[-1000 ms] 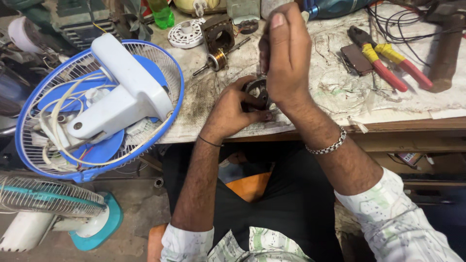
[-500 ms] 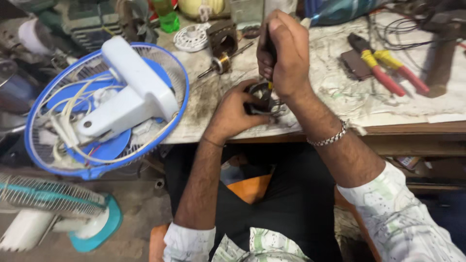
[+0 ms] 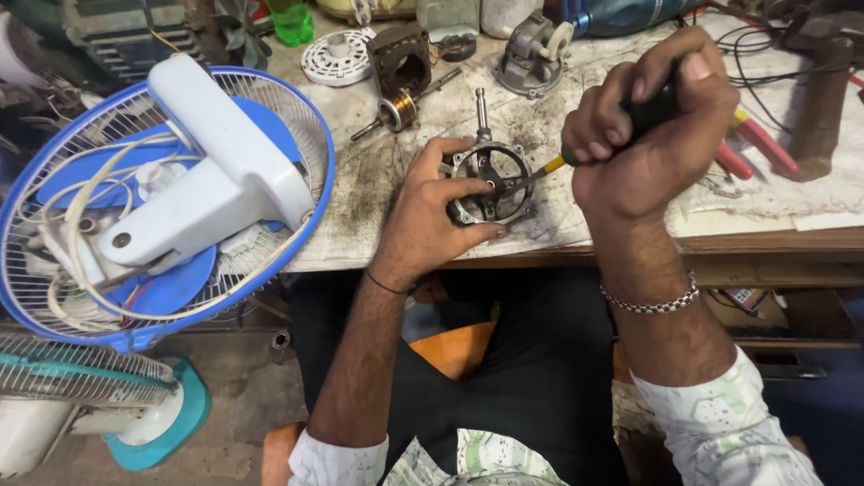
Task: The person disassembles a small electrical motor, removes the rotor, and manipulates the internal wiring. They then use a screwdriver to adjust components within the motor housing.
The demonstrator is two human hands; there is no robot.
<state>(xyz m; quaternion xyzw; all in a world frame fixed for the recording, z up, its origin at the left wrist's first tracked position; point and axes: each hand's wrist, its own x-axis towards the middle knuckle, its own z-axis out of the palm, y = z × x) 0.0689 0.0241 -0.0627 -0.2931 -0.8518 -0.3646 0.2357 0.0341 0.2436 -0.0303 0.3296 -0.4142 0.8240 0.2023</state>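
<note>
A round metal motor housing [image 3: 490, 183] with spoked openings and an upright shaft lies near the front edge of the workbench [image 3: 378, 171], roughly at its middle. The left hand [image 3: 434, 209] grips the housing's near-left rim, fingers curled around it. The right hand [image 3: 650, 135] is closed in a fist around a screwdriver [image 3: 549, 166]; only the yellow collar and the thin blade show, the handle being hidden inside the fist. The blade tip reaches into the housing, though the exact contact point cannot be made out.

Behind the housing, toward the back edge, lie a copper-wound rotor [image 3: 396, 110], a dark stator block [image 3: 400, 56] and a white vented cover [image 3: 335, 56]. Red-handled pliers [image 3: 751, 148] are partly covered by the right hand. A blue-guarded fan [image 3: 162, 193] leans over the left edge.

Half a second earlier the right hand stood directly above the housing with the tool near vertical; it now sits to the right, with the tool slanted low.
</note>
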